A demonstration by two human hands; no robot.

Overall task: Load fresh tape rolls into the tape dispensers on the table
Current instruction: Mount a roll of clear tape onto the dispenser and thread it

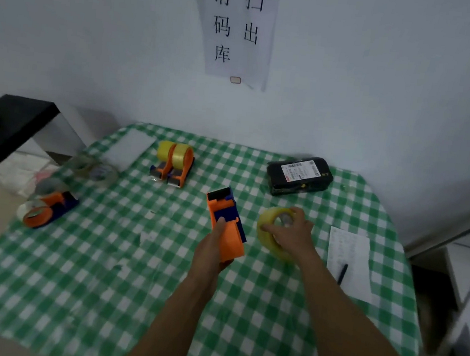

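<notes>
My left hand (214, 251) grips an orange and blue tape dispenser (225, 220) by its near end, above the middle of the table; no roll shows in it. To its right, my right hand (289, 230) holds a yellowish tape roll (268, 233), fingers curled over its rim and into the core. Two loaded orange dispensers (173, 164) with yellow rolls stand side by side at the back. Another orange and blue dispenser (47, 210) lies at the left edge, and a clear tape roll (99, 172) lies behind it.
The table wears a green and white checked cloth (102, 265). A black wrapped parcel (299, 176) with a shipping label sits at the back right. A paper sheet (348, 247) with a black pen (342, 273) lies at the right edge. A black shelf (9, 131) stands left.
</notes>
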